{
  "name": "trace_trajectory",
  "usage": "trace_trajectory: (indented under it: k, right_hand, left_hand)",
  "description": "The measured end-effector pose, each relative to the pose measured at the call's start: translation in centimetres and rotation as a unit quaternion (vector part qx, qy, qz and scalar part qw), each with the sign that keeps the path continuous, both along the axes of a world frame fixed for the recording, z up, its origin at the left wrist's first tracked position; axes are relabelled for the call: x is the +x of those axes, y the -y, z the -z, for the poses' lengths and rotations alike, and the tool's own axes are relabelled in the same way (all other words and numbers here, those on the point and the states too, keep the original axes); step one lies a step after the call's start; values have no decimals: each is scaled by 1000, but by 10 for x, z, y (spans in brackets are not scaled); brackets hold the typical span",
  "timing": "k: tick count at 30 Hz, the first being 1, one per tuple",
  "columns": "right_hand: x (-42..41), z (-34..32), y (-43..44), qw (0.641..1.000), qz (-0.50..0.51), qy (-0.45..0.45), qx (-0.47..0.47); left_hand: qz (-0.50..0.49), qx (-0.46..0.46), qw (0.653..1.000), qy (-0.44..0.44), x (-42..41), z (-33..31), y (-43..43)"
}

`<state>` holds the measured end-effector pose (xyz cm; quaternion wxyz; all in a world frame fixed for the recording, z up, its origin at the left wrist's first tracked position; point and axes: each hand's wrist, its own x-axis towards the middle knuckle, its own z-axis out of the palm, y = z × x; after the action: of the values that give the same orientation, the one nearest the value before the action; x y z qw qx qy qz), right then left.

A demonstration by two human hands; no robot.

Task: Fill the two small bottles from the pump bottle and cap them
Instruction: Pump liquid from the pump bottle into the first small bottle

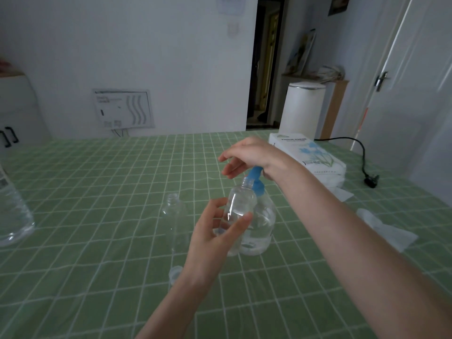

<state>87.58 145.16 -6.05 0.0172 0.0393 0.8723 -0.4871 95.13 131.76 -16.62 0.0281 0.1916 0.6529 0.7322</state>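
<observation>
The left hand (215,231) gripped a bottle (241,206) upright, mouth under the spout of the pump (256,178); the right hand (249,155), fingers loose, pressed it down.

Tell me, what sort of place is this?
Probably a home room: a green checked tablecloth, a white paper tissue pack on it, and a white lidded bin beside a dark doorway.

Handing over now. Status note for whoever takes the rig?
Left hand grips a small clear plastic bottle, neck under the blue spout of the clear pump bottle.
Right hand rests on the pump head, fingers relaxed.
Second small clear bottle stands uncapped to its left, apparently empty.
Clear cap lies by the left wrist.
Nothing capped yet.
Left: finish this fill, fill the second, cap both.
</observation>
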Motion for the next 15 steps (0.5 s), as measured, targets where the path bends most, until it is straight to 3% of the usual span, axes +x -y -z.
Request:
trace_trajectory:
  k: [9,15]
  right_hand:
    - [17,7,-8,999,5,-1,-48]
    - [27,15,-10,996,17,-12,-85]
  left_hand:
    - [-5,10,1000,26,0,1,4]
    - [-16,-47,999,13,-4,-1,9]
